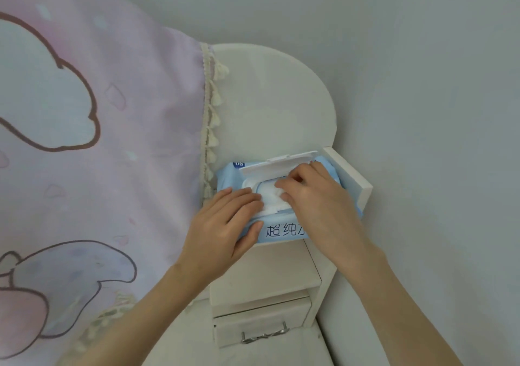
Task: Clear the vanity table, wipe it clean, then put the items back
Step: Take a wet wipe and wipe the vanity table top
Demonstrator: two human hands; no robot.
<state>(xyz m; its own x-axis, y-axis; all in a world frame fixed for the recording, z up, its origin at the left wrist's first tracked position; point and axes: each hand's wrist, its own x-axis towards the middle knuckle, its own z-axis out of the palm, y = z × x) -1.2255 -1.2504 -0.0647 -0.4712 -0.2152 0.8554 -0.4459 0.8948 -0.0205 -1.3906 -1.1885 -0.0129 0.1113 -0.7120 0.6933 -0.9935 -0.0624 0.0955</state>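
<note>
We found the blue pack of wet wipes (pixel 284 232) at the centre of the frame, resting on top of a small white drawer unit (pixel 264 278) that stood on the white vanity table (pixel 270 106). Its white flip lid (pixel 277 163) stood open, tilted back toward the upper part of the frame. Our left hand (pixel 225 225) held the pack's left end, fingers laid across the top and the thumb curled against the front face. Our right hand (pixel 312 194) was over the opening, its fingertips pinching the white wipe (pixel 270 199) that stuck up out of it. Below, the unit's drawer showed a metal handle (pixel 264 334). A pink cartoon-printed curtain (pixel 92 140) with a tasselled edge filled the left of the frame, and a plain pale wall (pixel 422 84) the right.
</note>
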